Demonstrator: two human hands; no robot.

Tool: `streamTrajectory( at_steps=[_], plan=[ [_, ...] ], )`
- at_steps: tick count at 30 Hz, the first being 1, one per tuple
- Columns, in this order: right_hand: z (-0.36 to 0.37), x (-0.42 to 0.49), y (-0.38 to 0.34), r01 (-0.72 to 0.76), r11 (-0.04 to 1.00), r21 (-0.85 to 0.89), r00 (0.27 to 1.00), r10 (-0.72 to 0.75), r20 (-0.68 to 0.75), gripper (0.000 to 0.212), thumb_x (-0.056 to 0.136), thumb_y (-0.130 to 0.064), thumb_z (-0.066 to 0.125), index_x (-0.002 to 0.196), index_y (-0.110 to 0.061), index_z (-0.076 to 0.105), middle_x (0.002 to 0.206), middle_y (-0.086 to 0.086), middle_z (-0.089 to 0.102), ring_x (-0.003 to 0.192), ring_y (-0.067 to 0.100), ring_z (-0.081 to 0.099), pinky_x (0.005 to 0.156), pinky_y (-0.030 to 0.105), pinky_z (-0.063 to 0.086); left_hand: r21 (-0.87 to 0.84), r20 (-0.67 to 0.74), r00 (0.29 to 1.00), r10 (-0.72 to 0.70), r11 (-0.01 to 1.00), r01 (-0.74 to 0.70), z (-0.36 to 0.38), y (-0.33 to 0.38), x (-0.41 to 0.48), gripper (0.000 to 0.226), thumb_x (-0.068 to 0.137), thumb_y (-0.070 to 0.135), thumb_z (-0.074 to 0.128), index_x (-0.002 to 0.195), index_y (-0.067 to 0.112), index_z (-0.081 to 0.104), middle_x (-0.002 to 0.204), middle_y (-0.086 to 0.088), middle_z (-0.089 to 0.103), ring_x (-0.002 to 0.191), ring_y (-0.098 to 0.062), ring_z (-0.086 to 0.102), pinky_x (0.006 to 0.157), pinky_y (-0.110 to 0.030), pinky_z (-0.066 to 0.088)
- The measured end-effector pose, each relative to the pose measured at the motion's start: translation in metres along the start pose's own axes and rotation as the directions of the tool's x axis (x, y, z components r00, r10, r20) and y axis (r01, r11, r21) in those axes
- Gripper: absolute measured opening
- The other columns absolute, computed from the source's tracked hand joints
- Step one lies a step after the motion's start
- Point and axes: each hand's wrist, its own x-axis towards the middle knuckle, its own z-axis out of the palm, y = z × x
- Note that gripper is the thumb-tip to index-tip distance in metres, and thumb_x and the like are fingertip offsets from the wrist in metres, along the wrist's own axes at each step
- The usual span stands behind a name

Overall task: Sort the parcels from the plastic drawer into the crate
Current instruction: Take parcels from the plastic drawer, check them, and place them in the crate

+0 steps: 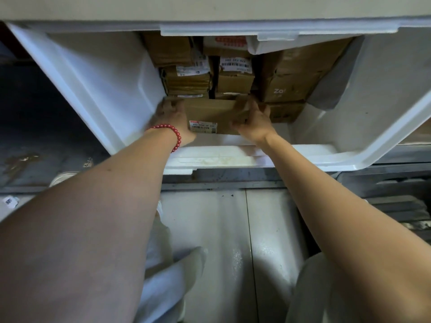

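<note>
**Both hands on one box in the drawer**

The white plastic drawer (93, 78) fills the whole 12 o'clock half of my view. It's pulled out toward me, with its front rim near dead centre. The parcel I've got is a flat brown cardboard box (214, 110) at the near end of the pile, about 12 o'clock from centre. There's a white label (203, 127) at its 7 o'clock corner, facing me.

My left hand (171, 116) is wrapped round the box's 9 o'clock end, right up against the drawer's left wall. It's blurry, so I can't make out each finger. There's a red bead bracelet (175, 134) on that wrist. My right hand (253, 123) clamps the 3 o'clock end, thumb on the near face and fingers hooked over the top. So both hands are closed tight on the same box, one per end. I can't tell if it's lifted or resting on the drawer floor.

More parcels are stacked behind it:
- a taped parcel (189, 82) at 11 o'clock
- a barcode box (235, 78) at 12
- a bigger Za box (286, 85) at 1
- a small box (284, 111) at 3, just beside my right hand
- a grey bag (335, 85) at 2, leaning on the right wall

Down at 6 o'clock it's pale floor (221, 229) and my light trousers (163, 287).
</note>
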Motion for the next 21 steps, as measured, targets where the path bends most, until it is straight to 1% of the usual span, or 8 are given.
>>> streamTrajectory(
  at_steps=[2, 4, 7, 10, 13, 16, 18, 21],
  plan=[
    [0.003, -0.001, 0.001, 0.026, 0.998, -0.054, 1.000, -0.026, -0.004, 0.069, 0.092, -0.024, 0.060, 0.150, -0.021, 0.021, 0.150, 0.012, 0.029, 0.139, 0.037, 0.020, 0.112, 0.038, 0.028, 0.085, 0.039, 0.999, 0.017, 0.996, -0.020, 0.001, 0.000, -0.004, 0.092, 0.081, 0.034, 0.069, 0.150, 0.020, 0.011, 0.155, -0.014, 0.007, 0.142, -0.035, 0.018, 0.113, -0.049, 0.030],
    [0.006, 0.001, 0.002, 0.009, 0.996, -0.090, 0.998, -0.014, -0.059, 0.067, 0.089, -0.020, 0.063, 0.146, -0.024, 0.028, 0.147, 0.015, 0.023, 0.131, 0.037, 0.035, 0.108, 0.040, 0.037, 0.120, 0.028, 0.999, 0.018, 0.993, -0.021, -0.001, -0.001, -0.005, 0.091, 0.081, 0.031, 0.070, 0.150, 0.021, 0.011, 0.152, -0.017, 0.010, 0.139, -0.037, 0.024, 0.111, -0.048, 0.033],
    [0.009, 0.001, 0.004, 0.053, 0.977, -0.204, 0.990, -0.078, -0.115, 0.059, 0.089, -0.014, 0.062, 0.140, -0.024, 0.035, 0.144, 0.006, 0.027, 0.122, 0.033, 0.048, 0.092, 0.040, 0.048, 0.163, -0.008, 1.000, 0.024, 0.986, -0.022, -0.004, -0.004, -0.004, 0.092, 0.082, 0.031, 0.069, 0.150, 0.022, 0.009, 0.150, -0.019, 0.017, 0.140, -0.038, 0.022, 0.112, -0.048, 0.031],
    [0.014, 0.001, 0.004, 0.058, 0.954, -0.295, 0.978, -0.114, -0.176, 0.053, 0.091, -0.005, 0.056, 0.137, -0.021, 0.035, 0.140, 0.004, 0.036, 0.119, 0.030, 0.052, 0.078, 0.036, 0.046, 0.254, -0.016, 0.999, 0.036, 0.967, -0.031, -0.005, -0.003, -0.004, 0.094, 0.083, 0.033, 0.069, 0.152, 0.022, 0.006, 0.149, -0.019, 0.020, 0.140, -0.039, 0.018, 0.113, -0.048, 0.028],
    [0.017, 0.003, 0.007, 0.008, 0.934, -0.357, 0.981, -0.076, -0.177, 0.053, 0.093, 0.001, 0.051, 0.140, -0.018, 0.038, 0.145, 0.006, 0.034, 0.122, 0.032, 0.049, 0.084, 0.038, 0.048, 0.370, -0.041, 0.996, 0.082, 0.927, -0.061, -0.007, -0.003, -0.004, 0.084, 0.082, 0.034, 0.069, 0.149, 0.018, 0.020, 0.146, -0.017, 0.026, 0.136, -0.039, 0.023, 0.111, -0.047, 0.032],
    [0.006, 0.004, 0.007, -0.004, 0.952, -0.307, 0.985, -0.049, -0.164, 0.049, 0.094, -0.005, 0.053, 0.140, -0.018, 0.042, 0.151, 0.008, 0.028, 0.119, 0.032, 0.053, 0.093, 0.039, 0.046, 0.432, -0.074, 0.985, 0.157, 0.895, -0.110, -0.015, -0.002, -0.007, 0.064, 0.079, 0.026, 0.072, 0.135, 0.014, 0.042, 0.140, -0.013, 0.035, 0.129, -0.037, 0.032, 0.104, -0.046, 0.039],
    [-0.005, 0.000, 0.004, 0.003, 0.965, -0.261, 0.980, -0.055, -0.192, 0.048, 0.095, -0.005, 0.051, 0.140, -0.017, 0.041, 0.150, 0.010, 0.029, 0.117, 0.034, 0.054, 0.091, 0.038, 0.046, 0.410, -0.056, 0.984, 0.171, 0.902, -0.134, -0.022, 0.002, -0.012, 0.057, 0.080, 0.022, 0.071, 0.130, 0.015, 0.045, 0.133, -0.012, 0.045, 0.122, -0.034, 0.042, 0.097, -0.046, 0.044],
    [-0.019, -0.018, 0.002, 0.040, 0.974, -0.222, 0.957, -0.101, -0.271, 0.044, 0.094, -0.002, 0.048, 0.135, -0.014, 0.043, 0.144, 0.012, 0.035, 0.110, 0.036, 0.056, 0.082, 0.035, 0.045, 0.309, -0.012, 0.989, 0.148, 0.941, -0.138, -0.040, 0.010, -0.028, 0.046, 0.085, 0.024, 0.065, 0.124, 0.018, 0.041, 0.110, -0.010, 0.057, 0.096, -0.030, 0.056, 0.082, -0.044, 0.052]
  ],
)
